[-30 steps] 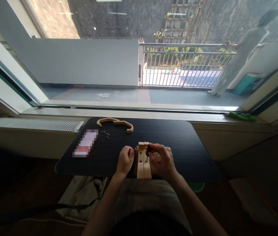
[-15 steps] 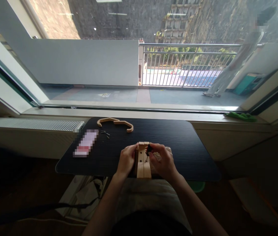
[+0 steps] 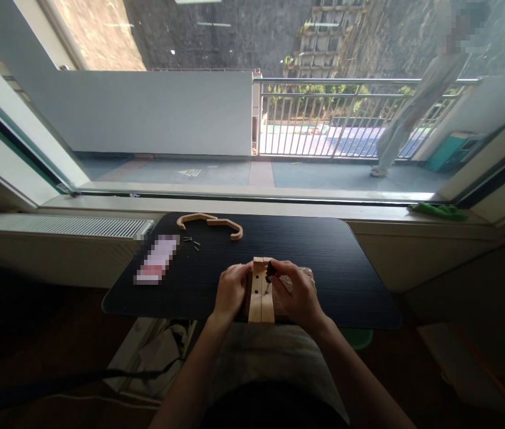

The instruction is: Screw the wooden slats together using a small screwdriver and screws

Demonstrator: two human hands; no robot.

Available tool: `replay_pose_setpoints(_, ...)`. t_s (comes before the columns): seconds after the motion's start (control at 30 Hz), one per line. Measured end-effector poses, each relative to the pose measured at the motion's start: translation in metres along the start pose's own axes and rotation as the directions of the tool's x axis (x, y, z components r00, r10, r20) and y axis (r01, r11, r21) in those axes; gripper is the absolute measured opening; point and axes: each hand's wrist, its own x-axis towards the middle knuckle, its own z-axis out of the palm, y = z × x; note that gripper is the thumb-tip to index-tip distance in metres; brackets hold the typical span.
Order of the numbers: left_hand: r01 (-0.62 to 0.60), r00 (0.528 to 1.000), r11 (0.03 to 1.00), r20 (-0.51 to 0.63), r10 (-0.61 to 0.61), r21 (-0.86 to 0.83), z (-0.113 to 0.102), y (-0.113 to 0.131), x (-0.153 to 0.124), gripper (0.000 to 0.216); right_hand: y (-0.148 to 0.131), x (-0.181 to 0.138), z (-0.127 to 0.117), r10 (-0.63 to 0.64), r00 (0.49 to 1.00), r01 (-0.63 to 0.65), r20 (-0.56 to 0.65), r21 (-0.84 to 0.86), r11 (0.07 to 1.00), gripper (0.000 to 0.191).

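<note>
My right hand (image 3: pixel 296 292) is closed around the black handle of a short screwdriver (image 3: pixel 270 271). Its shaft points down at the right one of two light wooden strips (image 3: pixel 256 304) that lie side by side. Dark round holes show in the left strip. My left hand (image 3: pixel 231 291) grips the strips from the left, its fingertips at their far end; part of its grip is hidden. Beneath the strips is a brownish block (image 3: pixel 308 276) with a patterned or crinkled surface, partly covered by my right hand.
On the black table (image 3: pixel 346 268) lie two curved wooden pieces (image 3: pixel 228 224), several small screws (image 3: pixel 194 242) and a blurred pinkish rectangle (image 3: pixel 158 260). A radiator (image 3: pixel 56 227) stands left, a green cloth (image 3: pixel 440 212) rests on the sill, and a person (image 3: pixel 417 107) is outside the window.
Both hands stay nearly in place; the screwdriver handle looks slightly turned or shifted in my right fingers. Outside, the person's legs and body have changed position.
</note>
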Motion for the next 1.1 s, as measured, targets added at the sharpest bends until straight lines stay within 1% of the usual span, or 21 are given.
replay_pose_setpoints(0.27, 0.001, 1.0, 1.0, 0.012, -0.001, 0.0, -0.0013, 0.0013, -0.0006, 0.038, 0.0026, -0.0016, 0.0013, -0.019, 1.0, 0.019, -0.016, -0.027, 0.999, 0.031)
replay_pose_setpoints(0.4, -0.001, 1.0, 1.0, 0.012, 0.001, -0.007, -0.0013, 0.0013, -0.0005, 0.035, 0.0027, -0.0037, 0.002, -0.02, 0.999, 0.019, -0.044, -0.027, 0.999, 0.032)
replay_pose_setpoints(0.53, 0.045, 0.999, 0.999, -0.017, -0.045, -0.025, -0.0012, 0.0009, -0.0013, 0.033, 0.0025, -0.0041, 0.0021, -0.034, 0.997, 0.031, -0.066, -0.048, 0.998, 0.032)
replay_pose_setpoints(0.63, 0.087, 0.995, 0.995, -0.038, -0.089, -0.049, -0.0024, 0.0023, -0.0019, 0.026, 0.0032, -0.0032, 0.0023, -0.047, 0.997, 0.043, -0.064, -0.053, 0.998, 0.033)
replay_pose_setpoints(0.73, 0.084, 0.996, 0.994, -0.037, -0.087, -0.075, -0.0045, 0.0053, -0.0016, 0.021, 0.004, -0.0024, 0.0023, -0.044, 0.997, 0.041, -0.057, -0.057, 0.998, 0.033)
replay_pose_setpoints(0.97, 0.078, 0.996, 0.989, -0.04, -0.083, -0.123, -0.0063, 0.0071, -0.0003, 0.021, 0.002, 0.0005, -0.0005, -0.062, 0.998, 0.06, -0.023, -0.078, 0.995, 0.031)
replay_pose_setpoints(1.1, 0.108, 0.993, 0.987, -0.041, -0.113, -0.119, -0.0057, 0.007, -0.0005, 0.021, -0.004, 0.0016, -0.0013, -0.053, 0.998, 0.049, -0.034, -0.097, 0.994, 0.03)
